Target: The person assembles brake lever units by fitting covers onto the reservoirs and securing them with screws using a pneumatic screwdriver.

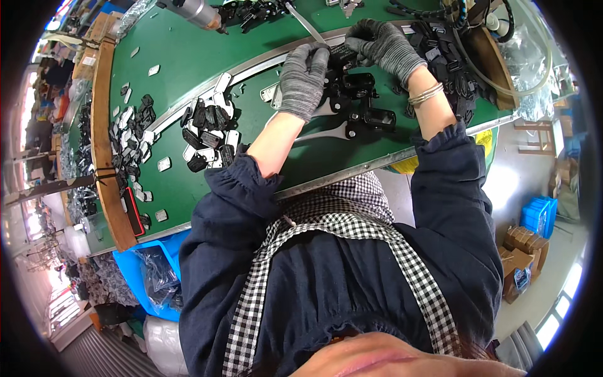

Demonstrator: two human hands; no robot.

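Both my hands wear grey knit gloves and meet at the far side of the green bench. Between their fingertips is a black brake lever body (341, 55), from which a silver lever blade (306, 24) seems to run up and left. My left hand (304, 78) has its fingers closed at the left end of the body. My right hand (386, 50) is curled, with its fingertips pinching the right end; the exact grip is partly hidden. Just below them lie several brake levers (361, 85) with black bodies and silver blades (339, 132).
Black and white small covers (210, 129) are heaped left of my left arm, with more by the wooden edge strip (103, 144). Black clamp pieces (443, 60) pile up at right. A metal rail (251, 69) crosses the bench. A power screwdriver (196, 12) hangs at far left.
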